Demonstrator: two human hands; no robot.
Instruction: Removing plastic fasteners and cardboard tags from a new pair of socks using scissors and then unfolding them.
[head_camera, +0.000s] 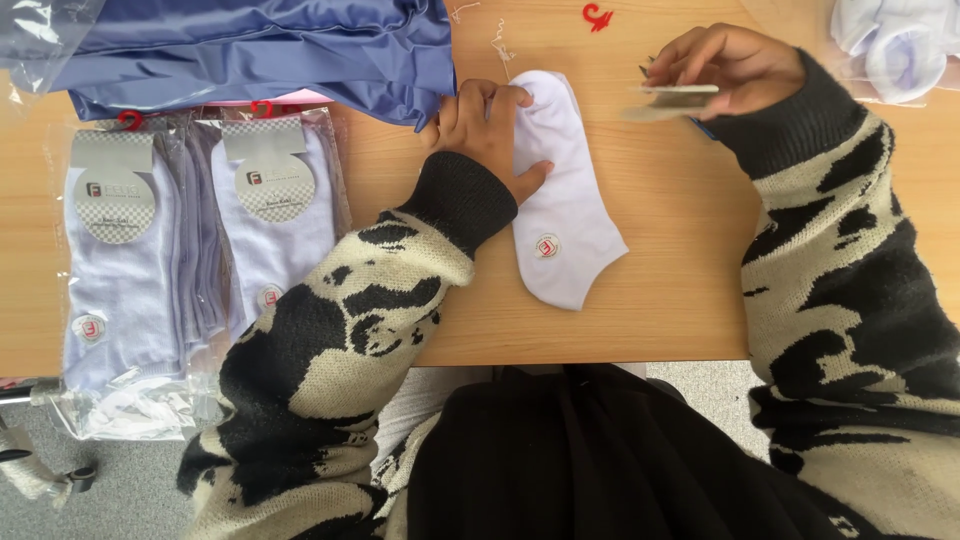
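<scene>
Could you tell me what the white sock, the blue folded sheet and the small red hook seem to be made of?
White sock: soft knit fabric, matte, probably cotton blend; it lies limp under the left hand.
Blue folded sheet: smooth satin-like cloth or film, judging by its glossy creases.
Red hook: apparently moulded plastic, shiny and rigid.

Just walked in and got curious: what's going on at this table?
A person in a black-and-cream patterned sweater sits at a wooden table. Their left hand presses flat on a white ankle sock lying on the table, while the right hand holds a small flat card just above the tabletop beside the sock. To the left lie packets of white socks in clear bags, with a folded blue cloth above them. A small red hook lies near the far edge.
</scene>
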